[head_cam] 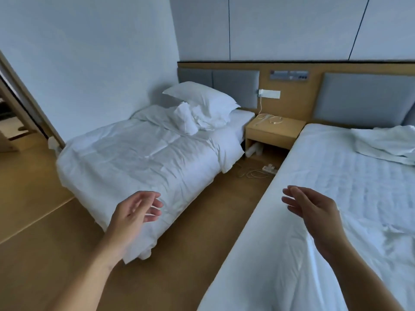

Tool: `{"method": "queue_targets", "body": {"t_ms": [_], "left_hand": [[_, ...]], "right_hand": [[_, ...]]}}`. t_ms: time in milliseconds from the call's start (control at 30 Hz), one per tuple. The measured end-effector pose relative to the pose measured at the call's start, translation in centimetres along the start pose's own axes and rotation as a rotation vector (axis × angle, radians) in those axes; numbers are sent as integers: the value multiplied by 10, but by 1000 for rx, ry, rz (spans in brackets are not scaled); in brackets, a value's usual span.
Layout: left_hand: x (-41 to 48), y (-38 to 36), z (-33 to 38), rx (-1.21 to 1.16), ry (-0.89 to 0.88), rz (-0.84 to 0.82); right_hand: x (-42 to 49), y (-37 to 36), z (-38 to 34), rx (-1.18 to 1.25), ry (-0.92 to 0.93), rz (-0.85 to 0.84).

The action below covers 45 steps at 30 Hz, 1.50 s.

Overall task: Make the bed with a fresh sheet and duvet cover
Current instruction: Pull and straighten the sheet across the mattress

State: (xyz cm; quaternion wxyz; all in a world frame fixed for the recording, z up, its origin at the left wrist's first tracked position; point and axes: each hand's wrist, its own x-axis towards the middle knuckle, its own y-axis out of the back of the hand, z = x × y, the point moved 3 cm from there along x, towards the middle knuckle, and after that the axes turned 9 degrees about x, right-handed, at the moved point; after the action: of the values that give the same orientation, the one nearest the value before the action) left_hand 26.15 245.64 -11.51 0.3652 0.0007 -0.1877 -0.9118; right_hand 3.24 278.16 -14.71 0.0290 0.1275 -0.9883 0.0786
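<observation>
Two single beds stand side by side. The left bed (139, 158) is covered by a rumpled white duvet, with a white pillow (202, 97) and a crumpled white cloth (185, 118) at its head. The right bed (336, 187) shows a quilted white mattress pad with a loose white sheet (386, 144) bunched near its headboard. My left hand (134, 212) hovers empty over the foot corner of the left bed, fingers relaxed. My right hand (312, 209) floats empty above the near edge of the right bed, fingers straight.
A wooden nightstand (274, 131) with a cable on top sits between the beds. A power strip (269, 169) and cords lie on the wooden floor in the aisle. An open doorway (13, 122) is at the far left.
</observation>
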Motion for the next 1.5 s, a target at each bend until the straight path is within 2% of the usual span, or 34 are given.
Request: {"method": "queue_targets", "body": {"t_ms": [333, 467, 600, 733, 867, 1000, 1133, 1367, 1500], "left_hand": [[328, -8, -93, 0, -154, -407], [447, -29, -114, -37, -160, -558], [543, -80, -130, 19, -124, -730], [607, -179, -137, 99, -100, -906], [655, -277, -121, 147, -132, -1051], [718, -378, -116, 155, -130, -1044], [776, -495, -79, 150, -123, -1066], [816, -768, -21, 244, -193, -1327], [817, -972, -28, 369, -246, -1520]], "right_hand": [[135, -100, 64, -39, 37, 453], [168, -151, 95, 33, -69, 638], [203, -187, 109, -15, -123, 765], [231, -190, 124, -84, -161, 846], [270, -150, 159, -43, -220, 1002], [360, -87, 202, -14, -265, 1146], [470, -40, 217, -22, -308, 1114], [649, 68, 229, 15, -315, 1163], [761, 160, 292, 233, -340, 1267]]}}
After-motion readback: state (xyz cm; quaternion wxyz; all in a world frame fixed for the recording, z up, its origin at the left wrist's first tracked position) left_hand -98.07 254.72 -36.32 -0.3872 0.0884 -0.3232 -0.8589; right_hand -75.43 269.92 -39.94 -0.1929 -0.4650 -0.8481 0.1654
